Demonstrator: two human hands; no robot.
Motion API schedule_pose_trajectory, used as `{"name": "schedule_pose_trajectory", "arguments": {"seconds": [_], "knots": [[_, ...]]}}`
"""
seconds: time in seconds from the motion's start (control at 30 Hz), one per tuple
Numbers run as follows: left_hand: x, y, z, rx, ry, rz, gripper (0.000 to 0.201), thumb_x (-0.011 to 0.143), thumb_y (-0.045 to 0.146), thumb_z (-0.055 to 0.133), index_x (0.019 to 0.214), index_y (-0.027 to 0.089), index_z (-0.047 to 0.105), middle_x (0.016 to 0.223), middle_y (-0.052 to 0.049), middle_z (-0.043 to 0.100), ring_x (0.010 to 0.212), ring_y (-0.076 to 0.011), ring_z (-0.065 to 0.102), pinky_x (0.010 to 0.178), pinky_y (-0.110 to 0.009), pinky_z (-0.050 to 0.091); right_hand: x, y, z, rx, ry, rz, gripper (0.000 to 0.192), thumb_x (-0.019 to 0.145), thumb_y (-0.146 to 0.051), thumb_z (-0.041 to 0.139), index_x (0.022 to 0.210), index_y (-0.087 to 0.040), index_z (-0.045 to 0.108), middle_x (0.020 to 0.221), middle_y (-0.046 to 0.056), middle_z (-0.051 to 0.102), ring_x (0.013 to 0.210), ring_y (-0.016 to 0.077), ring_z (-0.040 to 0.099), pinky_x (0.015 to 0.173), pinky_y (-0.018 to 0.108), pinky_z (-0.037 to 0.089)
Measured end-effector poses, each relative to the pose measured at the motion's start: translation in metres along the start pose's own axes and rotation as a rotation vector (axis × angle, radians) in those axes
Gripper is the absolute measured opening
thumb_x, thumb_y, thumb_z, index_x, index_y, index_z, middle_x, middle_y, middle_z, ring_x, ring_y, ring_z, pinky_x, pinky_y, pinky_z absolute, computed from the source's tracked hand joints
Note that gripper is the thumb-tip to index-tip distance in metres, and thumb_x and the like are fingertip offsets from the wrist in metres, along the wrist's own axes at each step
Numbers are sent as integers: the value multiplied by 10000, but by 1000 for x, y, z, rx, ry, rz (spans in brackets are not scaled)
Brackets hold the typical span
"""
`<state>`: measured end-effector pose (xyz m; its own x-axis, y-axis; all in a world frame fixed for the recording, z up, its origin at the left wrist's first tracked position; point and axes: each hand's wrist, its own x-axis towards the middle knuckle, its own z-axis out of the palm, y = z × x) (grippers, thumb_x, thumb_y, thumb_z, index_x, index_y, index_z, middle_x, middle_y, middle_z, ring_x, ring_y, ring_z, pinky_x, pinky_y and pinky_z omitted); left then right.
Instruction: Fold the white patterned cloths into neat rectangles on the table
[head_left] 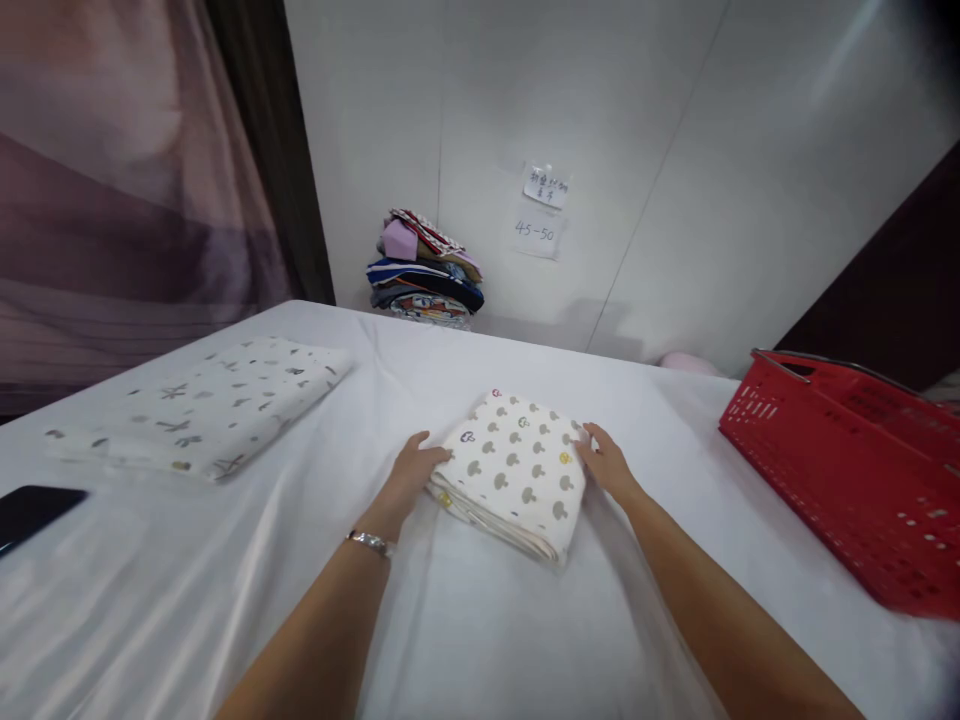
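Note:
In front of me lies a folded white cloth (517, 465) printed with grey mushroom shapes and a few yellow and purple ones. Its layers show along the near edge. My left hand (415, 470) grips its left edge, the thumb on top and the fingers partly hidden. At the right edge my right hand (604, 462) takes hold in the same way, fingertips against the upper corner. A silver bracelet (371, 543) circles my left wrist.
To the left lies another folded cloth (225, 400) with a leaf-like print, and a dark phone (37, 508). A red plastic basket (840, 470) stands at the right. Behind the white-covered table (390, 350), a stack of folded fabrics (426, 272) rests against the wall.

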<state>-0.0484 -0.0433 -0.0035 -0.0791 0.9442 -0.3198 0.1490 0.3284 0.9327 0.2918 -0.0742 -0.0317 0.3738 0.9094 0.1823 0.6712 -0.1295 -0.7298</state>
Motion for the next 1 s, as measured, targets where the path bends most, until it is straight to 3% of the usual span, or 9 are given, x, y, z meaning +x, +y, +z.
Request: {"name": "schedule_pose_trajectory", "arguments": {"seconds": [0.13,0.27,0.37,0.57,0.73,0.87,1.0], "knots": [[-1,4,-5,19,-101,-16,695,677,259,664,1324,166,429,1066,-112,640,916,-226,609,705,-282,471,4,5,-10,325,-8,258,499,771,-388,564,1231,-197,527,1164,100,620,1009,220,612,803,351,535],[-3,6,-7,30,-185,7,691,712,238,640,1351,154,389,920,-77,678,803,-194,622,684,-268,475,16,3,-10,382,-46,322,534,768,-378,580,1245,-148,506,927,102,685,712,192,658,602,322,553],[-4,7,-7,37,-191,41,659,735,220,619,1351,159,391,926,-66,671,756,-169,621,687,-255,477,28,-2,-4,386,-45,320,538,690,-318,653,1190,-148,550,881,83,684,680,178,646,576,293,534],[-9,2,7,16,-239,70,621,776,210,600,1356,168,383,1011,-85,625,783,-149,614,669,-227,474,58,-8,0,321,104,224,571,694,-299,612,1242,-174,514,1031,70,642,845,170,640,695,258,515],[-10,-4,16,-8,-244,58,665,778,239,625,1373,154,339,1105,-123,586,793,-147,609,675,-232,480,63,-9,3,121,94,195,474,701,-270,586,1159,-151,572,1122,121,618,1066,249,570,914,377,452],[-11,-3,14,-7,-250,53,667,768,259,642,1361,159,355,1065,-110,606,812,-152,609,694,-232,482,39,-26,9,-31,67,75,402,720,-270,580,1107,-161,598,1279,130,529,1281,284,385,1067,436,286],[-15,-1,14,-5,-235,47,682,743,244,660,1356,166,372,1073,-113,607,847,-168,605,717,-243,475,-7,-47,21,-307,-165,-286,288,827,-314,500,1077,-220,610,1251,90,562,1248,254,416,1065,449,250]]}}
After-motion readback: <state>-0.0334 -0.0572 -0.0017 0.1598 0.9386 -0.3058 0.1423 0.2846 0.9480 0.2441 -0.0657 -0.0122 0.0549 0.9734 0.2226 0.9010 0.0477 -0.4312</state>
